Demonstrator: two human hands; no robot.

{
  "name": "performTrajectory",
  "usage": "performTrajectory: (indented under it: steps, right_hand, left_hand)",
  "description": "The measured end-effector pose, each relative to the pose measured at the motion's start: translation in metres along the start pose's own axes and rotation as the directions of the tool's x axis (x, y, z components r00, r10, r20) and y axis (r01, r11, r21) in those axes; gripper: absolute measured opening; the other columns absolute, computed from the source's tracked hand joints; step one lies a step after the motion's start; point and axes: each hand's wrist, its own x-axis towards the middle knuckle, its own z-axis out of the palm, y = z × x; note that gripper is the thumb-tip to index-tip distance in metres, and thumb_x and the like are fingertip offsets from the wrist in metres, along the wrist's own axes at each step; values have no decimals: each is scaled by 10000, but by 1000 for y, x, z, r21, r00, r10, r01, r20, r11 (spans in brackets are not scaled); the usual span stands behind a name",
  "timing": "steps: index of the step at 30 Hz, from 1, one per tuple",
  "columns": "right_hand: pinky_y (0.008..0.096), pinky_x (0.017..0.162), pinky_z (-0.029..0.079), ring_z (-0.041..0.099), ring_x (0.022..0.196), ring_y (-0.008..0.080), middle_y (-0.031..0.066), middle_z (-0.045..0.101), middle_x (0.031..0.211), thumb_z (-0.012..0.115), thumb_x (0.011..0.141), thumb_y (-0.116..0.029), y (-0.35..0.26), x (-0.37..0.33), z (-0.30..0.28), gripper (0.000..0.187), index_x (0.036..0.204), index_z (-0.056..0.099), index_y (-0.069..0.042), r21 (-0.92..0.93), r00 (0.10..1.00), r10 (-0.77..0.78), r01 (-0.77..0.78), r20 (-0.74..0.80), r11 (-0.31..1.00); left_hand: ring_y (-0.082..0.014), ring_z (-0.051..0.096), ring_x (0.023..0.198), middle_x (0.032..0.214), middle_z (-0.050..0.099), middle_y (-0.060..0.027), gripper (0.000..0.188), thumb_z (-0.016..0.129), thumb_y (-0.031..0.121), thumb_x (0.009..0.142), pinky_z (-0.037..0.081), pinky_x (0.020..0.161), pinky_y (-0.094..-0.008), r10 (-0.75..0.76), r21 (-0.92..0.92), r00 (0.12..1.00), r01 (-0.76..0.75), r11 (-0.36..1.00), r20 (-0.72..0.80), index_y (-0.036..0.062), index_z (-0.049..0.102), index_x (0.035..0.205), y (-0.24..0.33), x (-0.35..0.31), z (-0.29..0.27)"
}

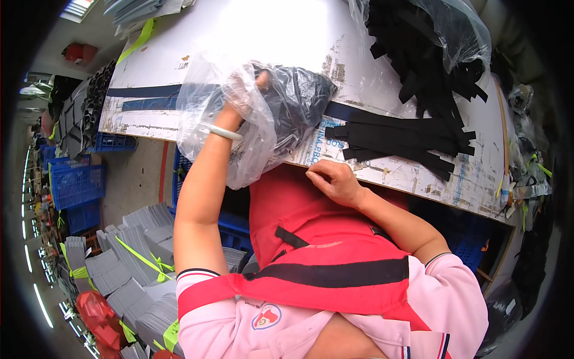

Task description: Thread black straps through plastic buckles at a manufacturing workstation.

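Observation:
My left hand (242,96) is inside a clear plastic bag (206,128), seen through its film, and reaches to the dark contents (296,96) bundled in the bag's right part. The film blurs its fingers, so I cannot tell how they are closed. A pale bangle (224,131) circles that wrist. My right hand (338,182) is by the table's front edge, its fingers curled in with nothing visible in them. Beyond it, a loose stack of black fabric strips (397,134) lies on the table.
The white worktable (143,60) has a worn surface. More black strips (400,42) spill from a plastic bag (460,30) at the far right. Dark flat strips (149,103) lie at left. Grey stacked pieces (137,239) and blue crates (76,179) stand beside me on the left.

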Motion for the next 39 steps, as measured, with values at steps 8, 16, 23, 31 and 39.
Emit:
performTrajectory:
  steps: [8, 16, 23, 31, 39]
  right_hand:
    - [351, 603, 489, 627, 669, 285, 137, 630, 769, 649, 887, -127, -5, -1, 0, 113, 860, 634, -18, -9, 1000, 10, -10, 27, 1000]
    - [272, 572, 467, 577, 632, 107, 53, 631, 720, 632, 918, -132, -16, 3, -6, 145, 920, 651, 12, 257, 927, 343, -372, 150, 892]
    - [257, 673, 506, 610, 726, 85, 68, 680, 812, 618, 925, -110, -73, 26, 3, 185, 1019, 650, 47, 438, 955, 192, -276, 226, 856]
    - [263, 684, 520, 622, 707, 101, 82, 699, 827, 606, 914, -119, -68, -7, -16, 206, 991, 644, 69, 140, 903, 359, -397, 236, 907]
    - [191, 484, 423, 530, 548, 42, -13, 583, 670, 597, 956, -202, -47, -25, -20, 197, 962, 646, -12, 471, 805, 529, -589, 269, 657]
  left_hand:
    - [-132, 569, 635, 809, 621, -43, 118, 610, 188, 938, 415, 411, -239, -670, -896, 651, 442, -46, 356, 71, 604, 949, -23, -18, -71]
    - [-161, 587, 635, 859, 635, -108, 241, 560, 277, 977, 354, 357, -172, -536, -861, 675, 361, -359, 507, 57, 571, 1073, 84, -99, -107]
    - [-109, 594, 583, 888, 677, -113, 340, 555, 304, 976, 380, 421, -191, -550, -874, 699, 467, -135, 458, 31, 582, 1177, 182, -155, -67]
    - [-227, 677, 821, 1110, 666, -102, 407, 397, 377, 1028, 458, 427, -224, -318, -630, 629, 363, -686, 709, 69, 587, 1214, 173, -198, -34]
    - [-185, 604, 653, 915, 636, -81, 243, 525, 230, 997, 426, 369, -209, -133, -346, 511, 348, -871, 849, 55, 599, 1150, 179, -230, -6]
